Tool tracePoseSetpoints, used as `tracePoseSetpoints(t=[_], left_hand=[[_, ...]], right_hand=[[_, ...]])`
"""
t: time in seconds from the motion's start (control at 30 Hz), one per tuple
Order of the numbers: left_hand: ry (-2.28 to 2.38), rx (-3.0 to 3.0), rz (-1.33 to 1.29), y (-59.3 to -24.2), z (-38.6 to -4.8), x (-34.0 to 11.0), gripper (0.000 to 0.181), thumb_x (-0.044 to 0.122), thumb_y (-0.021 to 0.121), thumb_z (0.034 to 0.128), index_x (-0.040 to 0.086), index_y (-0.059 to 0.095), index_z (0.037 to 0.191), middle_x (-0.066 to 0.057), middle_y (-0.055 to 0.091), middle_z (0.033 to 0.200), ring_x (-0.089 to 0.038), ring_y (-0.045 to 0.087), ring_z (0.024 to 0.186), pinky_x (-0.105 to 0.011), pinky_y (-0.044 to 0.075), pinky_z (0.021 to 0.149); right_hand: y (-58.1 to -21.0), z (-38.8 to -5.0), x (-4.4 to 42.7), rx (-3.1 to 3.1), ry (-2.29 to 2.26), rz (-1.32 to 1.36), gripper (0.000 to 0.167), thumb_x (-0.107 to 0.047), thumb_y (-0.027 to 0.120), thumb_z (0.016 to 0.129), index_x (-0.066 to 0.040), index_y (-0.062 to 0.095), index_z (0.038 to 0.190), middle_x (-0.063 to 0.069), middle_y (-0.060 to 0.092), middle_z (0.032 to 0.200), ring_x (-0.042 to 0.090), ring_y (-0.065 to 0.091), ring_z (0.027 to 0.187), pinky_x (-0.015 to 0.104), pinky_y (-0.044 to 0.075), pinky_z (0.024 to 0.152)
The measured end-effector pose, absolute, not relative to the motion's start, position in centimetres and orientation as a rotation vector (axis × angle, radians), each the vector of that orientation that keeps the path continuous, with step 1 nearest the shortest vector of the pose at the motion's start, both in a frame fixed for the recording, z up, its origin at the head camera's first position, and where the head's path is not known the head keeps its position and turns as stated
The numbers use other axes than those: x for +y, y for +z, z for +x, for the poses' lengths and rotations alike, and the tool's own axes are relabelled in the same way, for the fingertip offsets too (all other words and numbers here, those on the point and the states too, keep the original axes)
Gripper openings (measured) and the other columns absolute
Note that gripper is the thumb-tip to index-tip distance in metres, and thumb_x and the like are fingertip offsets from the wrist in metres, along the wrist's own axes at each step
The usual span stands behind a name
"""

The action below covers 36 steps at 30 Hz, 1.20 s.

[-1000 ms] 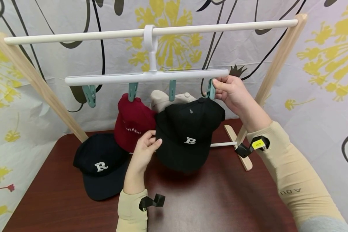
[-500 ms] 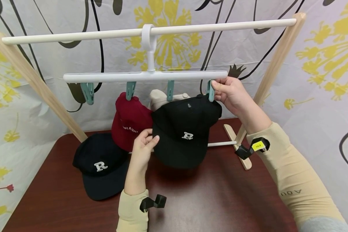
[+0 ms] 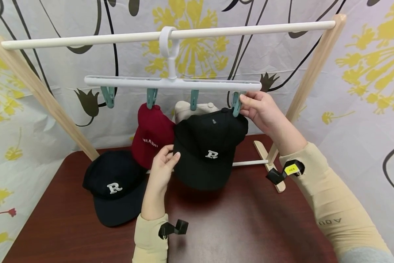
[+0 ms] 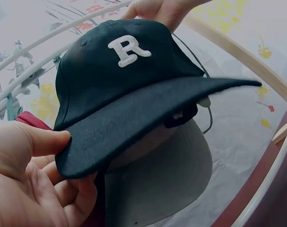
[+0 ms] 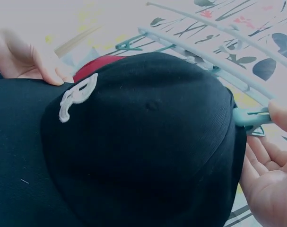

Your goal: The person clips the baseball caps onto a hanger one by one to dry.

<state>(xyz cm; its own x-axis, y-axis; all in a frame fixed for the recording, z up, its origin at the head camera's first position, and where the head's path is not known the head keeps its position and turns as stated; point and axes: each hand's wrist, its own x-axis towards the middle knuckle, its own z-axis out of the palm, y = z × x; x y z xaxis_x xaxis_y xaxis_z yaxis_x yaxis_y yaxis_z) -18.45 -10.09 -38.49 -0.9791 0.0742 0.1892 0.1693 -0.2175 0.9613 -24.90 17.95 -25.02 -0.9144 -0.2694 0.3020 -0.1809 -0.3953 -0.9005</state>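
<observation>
My left hand [image 3: 159, 170] pinches the edge of the brim of a black baseball cap [image 3: 203, 168] with a white R, thumb on top in the left wrist view. My right hand [image 3: 264, 111] pinches the teal clip [image 3: 236, 104] at the right end of a white hanger [image 3: 210, 84]. In the right wrist view the clip's nose [image 5: 240, 117] meets the top of the crown; whether it bites the fabric I cannot tell. A red cap [image 3: 152, 135] and a beige cap [image 3: 185, 109] hang from the two middle clips, the beige one mostly behind the black cap.
A navy cap [image 3: 114, 188] with a white R lies on the dark red table [image 3: 249, 226] at the left. One teal clip [image 3: 108, 97] hangs at the hanger's left end. The hanger hooks over a rack's white rail [image 3: 249, 30], between wooden legs [image 3: 315, 73].
The hanger has turned, its left end moving back and to the right, and the red cap with it. Both hands keep their hold; the black cap has moved slightly left.
</observation>
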Motion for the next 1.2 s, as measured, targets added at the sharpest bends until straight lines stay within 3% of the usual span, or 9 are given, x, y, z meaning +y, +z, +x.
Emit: tracePoseSetpoints(t=[0.23,0.37,0.57,0.73,0.9,1.2], left_hand=[[-2.366,-1.980,-0.245,-38.8,-18.9,-10.1,0.020,0.001,0.054,0.0965,-0.002,0.055,0.117,-0.016,0.068,0.098,-0.019,0.063,0.083,-0.030,0.051,0.077],[-2.333,-2.031,-0.250,-39.1,-19.1,-10.1,0.019,0.002,0.054,0.0969,-0.002,0.056,0.115,-0.014,0.068,0.095,-0.018,0.063,0.081,-0.029,0.050,0.075],[-2.273,-2.169,-0.261,-39.6,-19.3,-10.2,0.016,0.006,0.055,0.0970,-0.002,0.058,0.111,-0.015,0.068,0.093,-0.019,0.060,0.076,-0.029,0.049,0.070],[-2.272,-2.273,-0.296,-39.8,-19.3,-10.2,0.021,0.008,0.055,0.0971,-0.003,0.057,0.115,-0.018,0.067,0.101,-0.021,0.064,0.082,-0.032,0.052,0.075],[-2.259,-2.305,-0.309,-39.8,-19.3,-10.3,0.024,0.009,0.057,0.0962,-0.003,0.058,0.117,-0.018,0.068,0.100,-0.021,0.064,0.081,-0.034,0.052,0.073],[-2.137,-2.353,-0.265,-39.8,-19.4,-10.4,0.017,0.007,0.059,0.0941,-0.005,0.059,0.106,-0.014,0.067,0.086,-0.020,0.059,0.074,-0.034,0.052,0.069]], right_hand=[[-25.4,-24.6,17.8,1.757,-2.468,-0.625,0.018,0.002,0.051,0.096,0.006,0.049,0.113,0.009,0.056,0.094,0.016,0.061,0.078,0.028,0.050,0.078],[-25.6,-24.4,17.9,1.812,-2.445,-0.630,0.021,0.001,0.052,0.095,0.003,0.051,0.116,0.009,0.058,0.097,0.017,0.062,0.084,0.028,0.051,0.080],[-26.0,-24.0,18.2,1.921,-2.395,-0.657,0.017,0.003,0.054,0.094,-0.006,0.062,0.105,0.006,0.063,0.091,0.017,0.065,0.085,0.026,0.050,0.080],[-26.5,-23.7,18.2,1.990,-2.373,-0.667,0.017,0.006,0.054,0.092,-0.009,0.062,0.097,0.003,0.059,0.082,0.015,0.063,0.085,0.027,0.048,0.081],[-27.1,-23.5,18.3,2.040,-2.369,-0.687,0.022,0.007,0.056,0.091,-0.011,0.063,0.101,0.001,0.061,0.085,0.013,0.059,0.086,0.026,0.044,0.086],[-28.2,-23.0,18.8,2.137,-2.415,-0.697,0.028,0.009,0.056,0.090,-0.014,0.066,0.103,-0.002,0.066,0.093,0.013,0.056,0.094,0.025,0.041,0.089]])
